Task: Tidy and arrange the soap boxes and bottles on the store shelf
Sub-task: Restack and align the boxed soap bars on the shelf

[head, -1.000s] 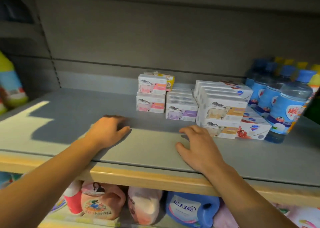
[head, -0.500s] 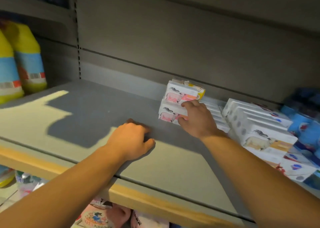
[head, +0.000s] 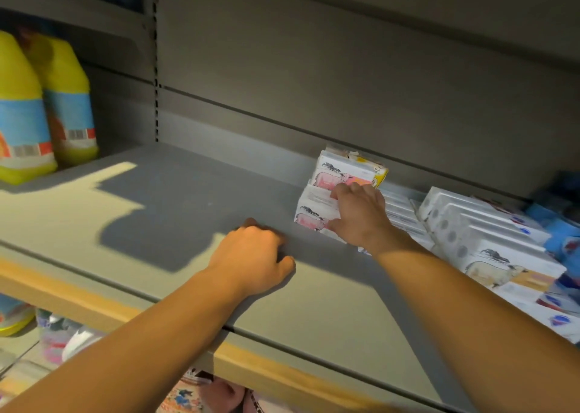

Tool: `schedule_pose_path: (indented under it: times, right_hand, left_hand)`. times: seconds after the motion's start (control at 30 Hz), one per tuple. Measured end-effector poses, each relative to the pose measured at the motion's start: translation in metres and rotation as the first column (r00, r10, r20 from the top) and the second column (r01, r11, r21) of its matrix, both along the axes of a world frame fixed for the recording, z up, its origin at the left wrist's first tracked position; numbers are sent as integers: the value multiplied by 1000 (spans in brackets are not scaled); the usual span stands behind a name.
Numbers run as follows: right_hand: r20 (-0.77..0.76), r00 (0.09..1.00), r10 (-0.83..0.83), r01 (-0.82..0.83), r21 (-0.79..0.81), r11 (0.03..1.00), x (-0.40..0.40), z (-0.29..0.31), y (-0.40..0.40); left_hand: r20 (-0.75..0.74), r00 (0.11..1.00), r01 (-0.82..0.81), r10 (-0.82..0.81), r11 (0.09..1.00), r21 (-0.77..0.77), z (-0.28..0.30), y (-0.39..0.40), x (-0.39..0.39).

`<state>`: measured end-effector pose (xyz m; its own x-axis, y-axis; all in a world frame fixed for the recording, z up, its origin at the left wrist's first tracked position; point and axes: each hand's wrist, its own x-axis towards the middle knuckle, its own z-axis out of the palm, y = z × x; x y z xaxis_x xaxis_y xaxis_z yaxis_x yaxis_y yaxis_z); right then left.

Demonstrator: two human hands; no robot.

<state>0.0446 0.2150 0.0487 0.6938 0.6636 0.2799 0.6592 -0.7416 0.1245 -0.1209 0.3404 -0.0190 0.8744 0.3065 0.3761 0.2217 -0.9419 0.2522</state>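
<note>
On the grey shelf stands a short stack of white soap boxes with pink labels, a yellow-ended box on top of it at the back. My right hand grips the lower front box of that stack, fingers over its top and thumb at its front bottom edge. My left hand rests on the bare shelf just left of the stack, fingers curled under, holding nothing. More white soap boxes lie in rows to the right. Blue bottles show blurred at the far right edge.
Two yellow bottles with blue labels stand at the far left of the shelf. The wood-coloured shelf front edge runs below my arms. Pouches and bottles sit on the shelf underneath. The grey back panel rises behind.
My right hand has reached forward from the shelf surface to the pink-label stack and closed on its lower box. The view has swung left. My left hand has stayed put.
</note>
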Motion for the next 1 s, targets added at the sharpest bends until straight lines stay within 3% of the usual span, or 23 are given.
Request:
schedule_pose_path:
  times: [0.1, 0.2, 0.27, 0.37, 0.47, 0.6, 0.77, 1.0]
  right_hand:
    - [14, 995, 97, -97, 77, 992, -22, -5, -5]
    - [-27, 987, 159, -152, 171, 973, -46, -2, -15]
    - [-111, 973, 203, -175, 222, 959, -60, 2, -26]
    - [-167, 941, 295, -233, 312, 921, -81, 7, -48]
    - [-259, 910, 325, -166, 490, 856, -98, 7, -69]
    - [-384, 825, 415, 5, 738, 675, -109, -10, -93]
    - [-566, 566, 600, 145, 785, 603, -113, -47, -103]
    - [-562, 590, 579, 262, 812, 521, -102, -58, -101]
  left_hand:
    - [33, 999, -4, 5, 999, -35, 4, -1, 0]
    - [193, 976, -55, 100, 973, -225, 9, 0, -5]
    - [328, 941, 32, 82, 944, -329, 12, -2, -7]
    - [413, 903, 262, -116, 911, -318, 16, -11, -11]
    - [392, 883, 402, -256, 846, -351, 17, -18, -15]
    - [327, 906, 405, -269, 775, -485, 19, -20, -16]
    - [327, 931, 355, -165, 621, -699, 26, -22, -19]
    - [310, 930, 367, -200, 430, -825, 25, -20, -16]
